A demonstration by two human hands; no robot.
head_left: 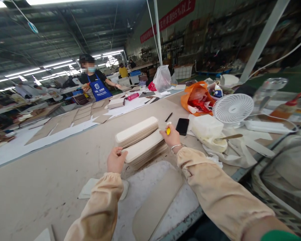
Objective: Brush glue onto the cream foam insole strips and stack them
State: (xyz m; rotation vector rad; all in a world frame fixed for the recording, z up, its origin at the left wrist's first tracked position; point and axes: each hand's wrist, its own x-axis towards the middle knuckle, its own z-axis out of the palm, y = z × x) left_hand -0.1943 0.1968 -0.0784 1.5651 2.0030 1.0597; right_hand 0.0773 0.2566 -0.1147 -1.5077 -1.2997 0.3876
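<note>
Currently both hands are on the near stack (144, 146) of pale boards, on the table (52, 174). Clock centred on that stack: L hand (116, 160) at 8 o'clock, thumb & fingers pinched narrow on its end; can't tell how many boards it grips. R hand (172, 135) at 2, fingertips at the other end, w/ a yellow tool (168, 131) held in the same hand. Far stack (137, 130) just beside, approx 11–12. Phone (182, 126) at 2, nr R hand; pen (169, 116) btwn 1 & 2; fan (233, 107) farther out at 2. Loose panel (158, 204) btwn 5 & 6. Co-worker (96, 82) well apart, approx 11.
</note>
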